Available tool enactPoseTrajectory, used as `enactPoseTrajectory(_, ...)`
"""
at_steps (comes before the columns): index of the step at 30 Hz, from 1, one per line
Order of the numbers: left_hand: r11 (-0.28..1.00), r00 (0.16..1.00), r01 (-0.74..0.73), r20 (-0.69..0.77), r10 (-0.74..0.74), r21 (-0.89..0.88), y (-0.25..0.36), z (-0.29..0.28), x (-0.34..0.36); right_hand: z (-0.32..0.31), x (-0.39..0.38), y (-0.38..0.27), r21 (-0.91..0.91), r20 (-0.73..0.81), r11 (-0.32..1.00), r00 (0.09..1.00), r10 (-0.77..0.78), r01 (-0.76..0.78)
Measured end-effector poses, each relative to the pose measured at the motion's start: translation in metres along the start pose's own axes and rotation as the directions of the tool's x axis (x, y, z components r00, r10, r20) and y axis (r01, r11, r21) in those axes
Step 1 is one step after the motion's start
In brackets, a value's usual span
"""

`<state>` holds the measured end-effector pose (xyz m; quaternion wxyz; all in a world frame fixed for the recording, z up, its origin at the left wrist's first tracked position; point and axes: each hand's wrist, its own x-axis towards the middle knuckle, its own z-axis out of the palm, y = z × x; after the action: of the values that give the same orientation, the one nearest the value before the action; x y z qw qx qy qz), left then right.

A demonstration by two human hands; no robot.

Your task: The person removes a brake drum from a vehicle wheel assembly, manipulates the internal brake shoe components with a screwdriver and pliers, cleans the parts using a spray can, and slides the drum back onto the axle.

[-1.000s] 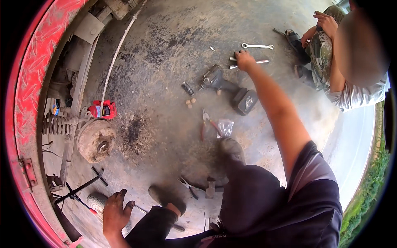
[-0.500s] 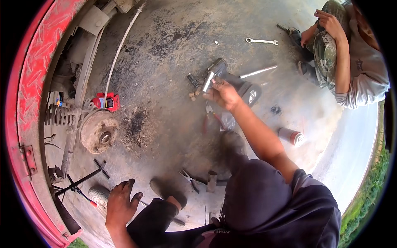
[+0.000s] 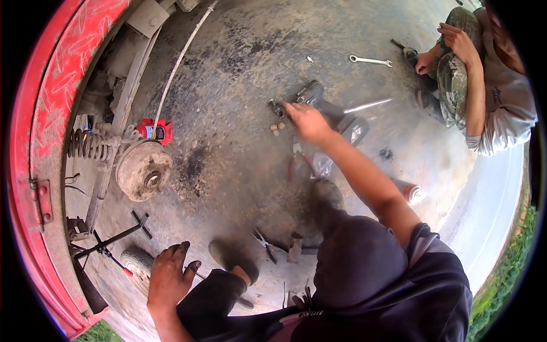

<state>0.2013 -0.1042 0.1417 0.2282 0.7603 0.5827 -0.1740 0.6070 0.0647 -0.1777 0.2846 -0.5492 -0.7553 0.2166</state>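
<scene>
My right hand reaches over the floor, fingers closed at the end of a small dark socket. Just beyond the hand, a dark power tool, which looks like an impact wrench, lies on its side, partly hidden. Small tan nut-like pieces sit beside my fingers. Red-handled pliers and a clear plastic bag lie under my forearm. At the lower left, my left hand is held by my knee, its blackened fingers apart with nothing in them.
A rusty wheel drum with a coil spring and red jack stands left, under a red vehicle body. A cross wrench, more pliers, hammer, spray can and spanner lie around. Another person sits right.
My right hand has moved from beside the power tool to the dark socket; the shiny metal cylinder it held no longer shows. The view has shifted slightly. My left hand stays much the same.
</scene>
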Motion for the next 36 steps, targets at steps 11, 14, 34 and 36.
enactPoseTrajectory(11,0.999,0.998,0.033,0.054,-0.033,0.008,-0.004,0.003,0.0,0.036,0.021,0.004,-0.485,0.187,0.77,0.91,-0.371,0.414)
enactPoseTrajectory(14,0.999,0.999,0.007,0.04,-0.009,0.034,-0.006,0.005,0.003,0.033,0.021,0.003,-0.507,0.194,0.779,0.93,-0.314,0.369)
enactPoseTrajectory(34,0.994,0.996,-0.094,0.011,0.094,0.057,-0.009,0.01,0.009,0.049,0.006,0.002,-0.595,0.162,0.755,0.961,-0.226,0.277)
enactPoseTrajectory(36,0.994,0.996,-0.094,0.017,0.093,0.057,-0.01,0.011,0.008,0.047,0.01,-0.005,-0.578,0.166,0.781,0.971,-0.173,0.238)
